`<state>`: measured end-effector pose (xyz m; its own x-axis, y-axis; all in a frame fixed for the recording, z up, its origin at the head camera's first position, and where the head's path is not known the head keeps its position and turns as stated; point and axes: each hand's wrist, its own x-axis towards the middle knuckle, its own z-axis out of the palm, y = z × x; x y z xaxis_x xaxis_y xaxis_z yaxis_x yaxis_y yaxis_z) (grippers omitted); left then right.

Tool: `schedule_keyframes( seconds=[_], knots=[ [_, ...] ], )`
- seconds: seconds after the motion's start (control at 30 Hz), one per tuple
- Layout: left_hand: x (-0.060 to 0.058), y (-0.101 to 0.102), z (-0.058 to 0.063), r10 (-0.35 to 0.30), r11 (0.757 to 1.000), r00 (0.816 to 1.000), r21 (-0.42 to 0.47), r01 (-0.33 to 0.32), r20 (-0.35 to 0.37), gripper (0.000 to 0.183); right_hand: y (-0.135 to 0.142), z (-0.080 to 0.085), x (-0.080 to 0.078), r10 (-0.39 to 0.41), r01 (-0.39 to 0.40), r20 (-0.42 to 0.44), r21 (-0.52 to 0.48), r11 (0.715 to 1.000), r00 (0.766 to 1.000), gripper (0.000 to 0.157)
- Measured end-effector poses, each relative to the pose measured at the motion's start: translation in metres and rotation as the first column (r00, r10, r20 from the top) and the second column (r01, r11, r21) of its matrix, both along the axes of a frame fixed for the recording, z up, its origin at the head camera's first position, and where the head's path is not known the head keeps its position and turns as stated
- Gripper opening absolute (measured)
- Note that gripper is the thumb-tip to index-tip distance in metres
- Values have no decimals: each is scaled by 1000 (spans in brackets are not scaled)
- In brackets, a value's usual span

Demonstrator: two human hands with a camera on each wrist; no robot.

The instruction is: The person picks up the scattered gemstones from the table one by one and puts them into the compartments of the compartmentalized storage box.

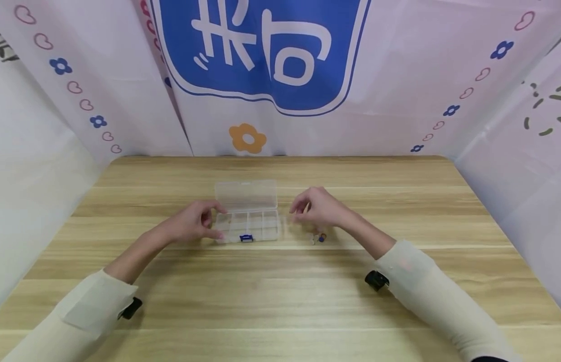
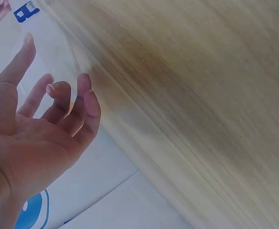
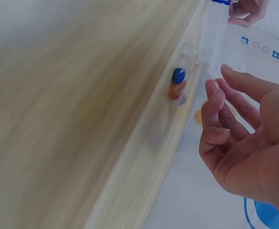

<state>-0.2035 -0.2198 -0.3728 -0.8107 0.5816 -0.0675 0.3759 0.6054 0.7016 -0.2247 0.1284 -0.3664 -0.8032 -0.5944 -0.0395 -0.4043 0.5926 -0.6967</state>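
A clear plastic compartment box (image 1: 255, 227) lies on the table with its hinged lid (image 1: 246, 196) raised at the back and a blue latch (image 1: 246, 238) at its front. My left hand (image 1: 194, 221) grips the box's left end, thumb at the front corner and forefinger at the back. Just right of the box, my right hand (image 1: 320, 207) hovers with fingers loosely bent; nothing shows between thumb and forefinger in the right wrist view. Small rounded pieces lie below it: a blue one (image 3: 179, 75), an orange-brown one (image 3: 175, 90) and several clear ones (image 3: 189, 49).
The wood-grain table (image 1: 280, 301) ends at a white printed cloth backdrop (image 1: 389, 100). More white cloth hangs along both sides. A black strap piece sits under each sleeve (image 1: 411, 276).
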Motion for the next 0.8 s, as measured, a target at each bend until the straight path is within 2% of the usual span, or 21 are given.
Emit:
schedule_keyframes(
  seconds=[0.3,0.53,0.8],
  knots=[
    [-1,3,0,3,1000,1000,-4,-3,13,56,35,-4,8,-19,15,59,68,998,998,8],
    [0,0,-1,15,999,1000,28,-16,17,55,43,-5,9,-39,29,106,87,996,994,16],
    [1,-2,-2,29,999,999,29,-30,46,57,47,-8,8,-45,35,97,102,994,994,13]
  ],
)
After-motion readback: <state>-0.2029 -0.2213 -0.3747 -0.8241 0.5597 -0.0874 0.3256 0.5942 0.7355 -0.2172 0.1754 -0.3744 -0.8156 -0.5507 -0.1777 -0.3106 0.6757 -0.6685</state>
